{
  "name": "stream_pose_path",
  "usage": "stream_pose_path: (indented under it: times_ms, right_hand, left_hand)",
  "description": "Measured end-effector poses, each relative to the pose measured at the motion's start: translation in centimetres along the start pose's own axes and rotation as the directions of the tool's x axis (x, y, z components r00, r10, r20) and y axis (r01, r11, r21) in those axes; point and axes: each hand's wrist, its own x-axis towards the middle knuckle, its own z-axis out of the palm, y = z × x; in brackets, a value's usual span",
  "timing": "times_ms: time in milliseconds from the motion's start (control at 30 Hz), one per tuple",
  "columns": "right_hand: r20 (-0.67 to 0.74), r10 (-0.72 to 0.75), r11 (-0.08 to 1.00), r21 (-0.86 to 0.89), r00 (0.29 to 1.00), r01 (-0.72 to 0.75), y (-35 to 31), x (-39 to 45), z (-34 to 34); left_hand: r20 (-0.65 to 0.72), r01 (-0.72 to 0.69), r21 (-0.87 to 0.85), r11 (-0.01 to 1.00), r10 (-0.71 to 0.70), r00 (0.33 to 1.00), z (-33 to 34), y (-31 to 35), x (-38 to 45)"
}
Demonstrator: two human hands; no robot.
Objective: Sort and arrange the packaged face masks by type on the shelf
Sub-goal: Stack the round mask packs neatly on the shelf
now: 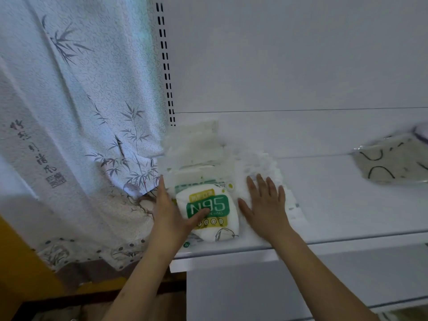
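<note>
I am standing at a white shelf (335, 205) with both hands on the piles of packaged masks at its left end; my left hand (171, 212) is lying along the left edge of the N95 mask pack (208, 212), its fingers (162, 188) straight and released, pointing toward the back panel, while the thumb is pressing across the green label on top of the pack; that pack is sitting at the front of a row of similar green-and-white packs (196, 156) running back toward the rear of the shelf; my right hand (266, 202) is resting flat, fingers spread and relaxed, on a second pile of white packs (259, 163) just beside the N95 row on its right; I am grasping nothing with either hand, only pressing down; well apart, toward the right end of the shelf, a clear pack with dark curved marks (391, 161) is lying, blurred; a pale curtain printed with bamboo (76, 107) is hanging to the left of the shelf, touching its corner
</note>
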Motion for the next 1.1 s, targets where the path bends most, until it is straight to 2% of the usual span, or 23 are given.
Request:
stream_pose_path:
  times_ms: [67,100,167,233,267,333,400,467,567,667,733,833,900,967,1100]
  right_hand:
    - [-0.016,-0.016,1.000,0.000,1.000,0.016,-0.2,0.5,0.2]
    - [-0.070,-0.029,1.000,0.007,0.997,0.029,-0.3,0.4,0.1]
    - [-0.261,-0.020,0.997,0.068,0.965,0.039,-0.6,-0.2,-0.7]
    - [-0.421,0.043,0.964,0.256,0.906,0.073,-1.1,-0.9,-1.8]
    - [-0.426,0.063,0.917,0.382,0.903,0.116,-1.6,-1.6,-2.3]
    - [-0.308,0.035,0.805,0.573,0.951,0.156,-3.1,-3.1,-3.1]
    - [-0.175,-0.029,0.775,0.618,0.984,0.133,-4.5,-4.0,-3.3]
    - [-0.133,-0.029,0.767,0.632,0.991,0.108,-5.4,-4.0,-3.0]
    - [-0.143,0.033,0.721,0.689,0.989,0.076,-5.9,-3.7,-2.8]
    - [-0.176,0.046,0.721,0.687,0.983,0.089,-5.9,-4.2,-2.6]
    - [-0.210,0.070,0.699,0.708,0.975,0.102,-5.7,-4.3,-2.8]
    - [-0.286,0.091,0.697,0.703,0.954,0.144,-4.9,-3.3,-3.7]
    - [-0.344,0.114,0.700,0.693,0.932,0.170,-3.8,-2.1,-5.4]
    - [-0.413,0.169,0.701,0.688,0.895,0.185,-1.9,-0.8,-8.1]
    - [-0.543,0.273,0.754,0.633,0.794,0.174,4.4,0.3,-15.2]
  left_hand:
    - [-0.023,0.013,0.086,0.996,-0.011,1.000,0.1,-0.4,0.4]
    - [-0.052,0.004,0.153,0.988,0.004,0.999,0.2,-0.1,0.2]
    - [-0.122,-0.014,0.288,0.957,0.051,0.991,0.4,1.2,-0.9]
    - [-0.155,0.000,0.303,0.953,0.049,0.987,0.5,1.9,-1.9]
    - [-0.165,0.004,0.288,0.958,0.046,0.985,0.6,1.8,-2.2]
    - [-0.192,0.010,0.256,0.967,0.041,0.981,0.3,1.7,-2.4]
    - [-0.199,-0.013,0.199,0.980,0.053,0.979,-0.3,1.6,-2.6]
    - [-0.212,-0.044,0.156,0.987,0.077,0.974,-0.9,1.7,-2.9]
    - [-0.201,-0.063,0.160,0.985,0.095,0.975,-1.4,2.1,-3.2]
    - [-0.183,-0.069,0.146,0.987,0.096,0.978,-1.8,2.5,-3.1]
    - [-0.253,-0.078,0.198,0.977,0.128,0.959,-1.9,3.1,-3.3]
    - [-0.377,-0.175,0.306,0.936,0.288,0.880,-1.4,5.6,-3.3]
    - [-0.349,-0.311,0.303,0.901,0.409,0.843,0.0,7.8,-2.8]
    - [-0.270,-0.408,0.243,0.880,0.465,0.843,2.5,9.8,-1.9]
    - [0.022,-0.478,0.129,0.869,0.480,0.877,10.6,13.4,-1.3]
